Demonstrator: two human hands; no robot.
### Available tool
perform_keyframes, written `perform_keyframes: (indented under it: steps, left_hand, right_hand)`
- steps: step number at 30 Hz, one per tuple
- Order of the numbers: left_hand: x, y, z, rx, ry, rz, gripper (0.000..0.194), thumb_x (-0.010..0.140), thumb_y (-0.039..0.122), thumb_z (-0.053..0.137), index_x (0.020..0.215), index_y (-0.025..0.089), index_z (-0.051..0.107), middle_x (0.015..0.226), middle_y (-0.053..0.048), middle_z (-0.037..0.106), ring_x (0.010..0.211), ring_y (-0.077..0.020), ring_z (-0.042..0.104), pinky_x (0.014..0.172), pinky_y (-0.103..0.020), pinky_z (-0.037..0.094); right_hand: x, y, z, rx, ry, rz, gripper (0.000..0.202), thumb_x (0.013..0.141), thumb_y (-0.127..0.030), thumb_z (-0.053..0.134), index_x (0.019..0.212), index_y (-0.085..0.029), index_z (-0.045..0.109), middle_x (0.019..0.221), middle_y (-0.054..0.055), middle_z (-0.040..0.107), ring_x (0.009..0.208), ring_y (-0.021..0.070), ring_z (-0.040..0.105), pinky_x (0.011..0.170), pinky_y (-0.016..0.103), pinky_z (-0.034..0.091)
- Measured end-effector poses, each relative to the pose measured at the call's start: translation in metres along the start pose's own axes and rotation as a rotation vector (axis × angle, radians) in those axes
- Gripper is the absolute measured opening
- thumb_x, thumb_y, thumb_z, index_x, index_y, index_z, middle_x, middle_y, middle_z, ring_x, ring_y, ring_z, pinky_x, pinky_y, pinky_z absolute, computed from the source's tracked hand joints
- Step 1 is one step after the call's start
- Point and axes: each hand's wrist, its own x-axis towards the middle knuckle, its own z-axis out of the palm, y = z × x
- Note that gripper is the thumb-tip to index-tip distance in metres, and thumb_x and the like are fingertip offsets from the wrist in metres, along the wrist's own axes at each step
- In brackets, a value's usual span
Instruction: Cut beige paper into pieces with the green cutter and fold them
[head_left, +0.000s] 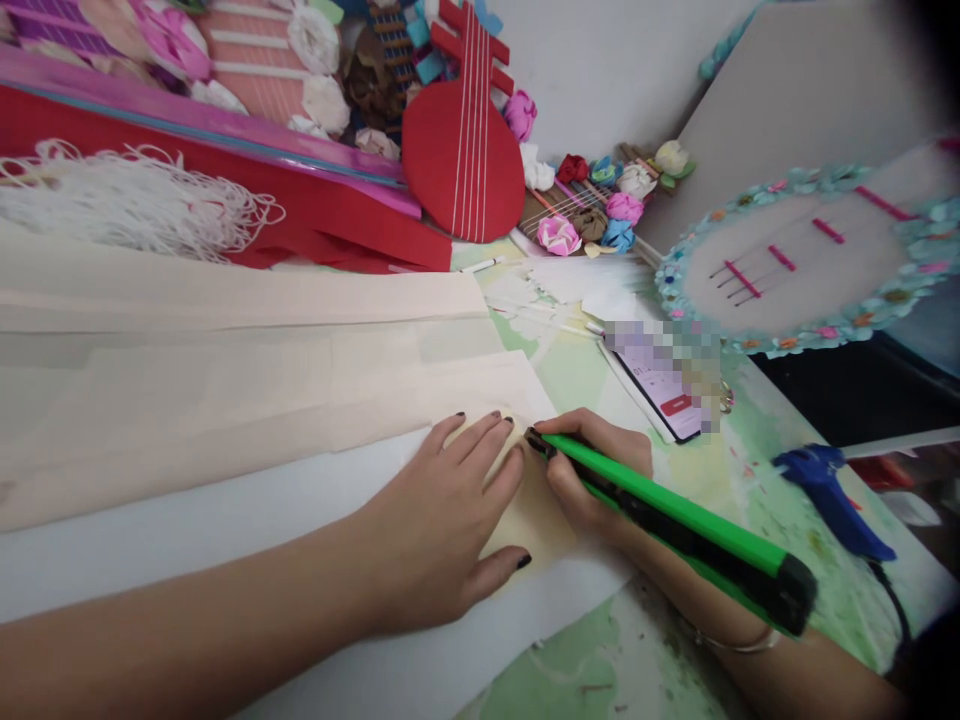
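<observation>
My left hand (457, 520) lies flat with fingers spread, pressing on a small cream-yellow sheet (536, 515). That sheet rests on a large white sheet (360, 500). My right hand (592, 470) grips a green and black utility knife (675, 510) near its front end. The knife's tip points left, close to my left fingertips and the cream sheet's upper edge. Whether the blade touches the sheet, I cannot tell. Folded strips of pale beige paper (247, 390) lie just beyond my left hand.
A phone (660, 385) and a blue glue gun (840, 500) lie at the right. Behind stand a red paper lute (465, 165), crumpled paper flowers (559, 235) and a blue-flowered oval piece (810, 260). White string (142, 205) is heaped on red material (337, 225) at the back left.
</observation>
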Motion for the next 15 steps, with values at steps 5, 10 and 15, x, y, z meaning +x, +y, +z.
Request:
perform_keyframes:
  steps: [5, 10, 15]
  left_hand:
    - [-0.0016, 0.0002, -0.0017, 0.002, -0.017, 0.001, 0.066, 0.094, 0.055, 0.037, 0.138, 0.006, 0.044, 0.147, -0.026, 0.040, 0.139, -0.0383, 0.034, 0.110, -0.056, 0.029]
    - [-0.0023, 0.0003, -0.0011, 0.005, -0.010, -0.002, 0.066, 0.094, 0.056, 0.035, 0.138, 0.007, 0.044, 0.145, -0.025, 0.041, 0.138, -0.0381, 0.034, 0.110, -0.056, 0.029]
    - [-0.0016, 0.0003, -0.0016, -0.016, -0.010, -0.002, 0.065, 0.094, 0.055, 0.037, 0.138, 0.007, 0.045, 0.146, -0.025, 0.041, 0.139, -0.0385, 0.034, 0.110, -0.057, 0.029]
  right_hand:
    - [-0.0016, -0.0015, -0.0030, -0.016, -0.014, 0.003, 0.025, 0.070, -0.009, 0.053, 0.089, -0.023, 0.063, 0.072, -0.004, 0.073, 0.059, 0.0116, 0.067, 0.058, 0.021, 0.051]
    - [-0.0030, -0.0017, -0.0043, -0.046, -0.015, -0.026, 0.024, 0.071, -0.011, 0.053, 0.089, -0.024, 0.062, 0.072, -0.004, 0.073, 0.057, 0.0122, 0.067, 0.057, 0.022, 0.051]
    - [0.0009, -0.0085, -0.0077, -0.075, -0.082, -0.017, 0.023, 0.072, -0.012, 0.053, 0.090, -0.023, 0.063, 0.076, -0.002, 0.073, 0.064, 0.0126, 0.068, 0.061, 0.022, 0.052]
